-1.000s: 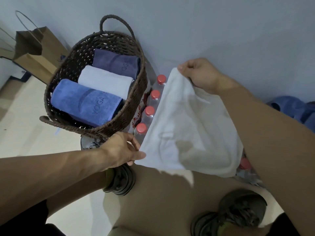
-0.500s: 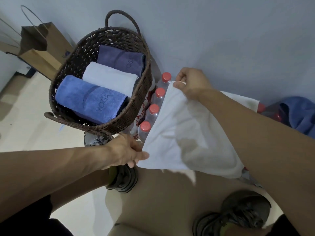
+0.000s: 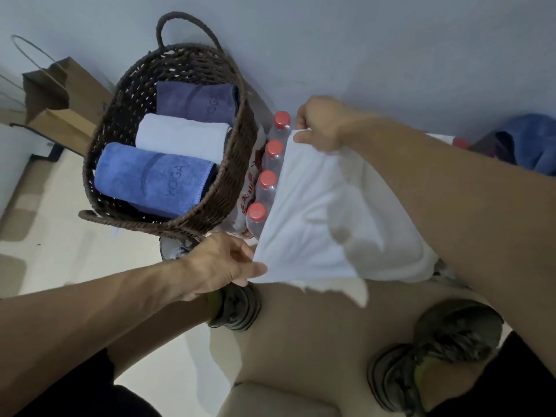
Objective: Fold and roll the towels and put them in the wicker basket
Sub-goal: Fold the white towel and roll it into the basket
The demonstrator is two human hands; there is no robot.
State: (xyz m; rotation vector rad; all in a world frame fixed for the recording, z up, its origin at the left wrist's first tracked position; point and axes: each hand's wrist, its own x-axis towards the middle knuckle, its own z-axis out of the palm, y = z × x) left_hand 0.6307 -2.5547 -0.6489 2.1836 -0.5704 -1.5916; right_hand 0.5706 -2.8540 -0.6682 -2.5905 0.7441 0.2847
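Four red-capped bottles (image 3: 272, 171) beside wicker basket (image 3: 180, 227)

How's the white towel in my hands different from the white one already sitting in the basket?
The white towel in your hands is spread open and not yet rolled; the white towel in the basket is rolled tight. Yours is pinched at two corners by the left hand and right hand, draped over red-capped bottles; the other lies untouched in the wicker basket, between two blue rolls. Both are plain white.
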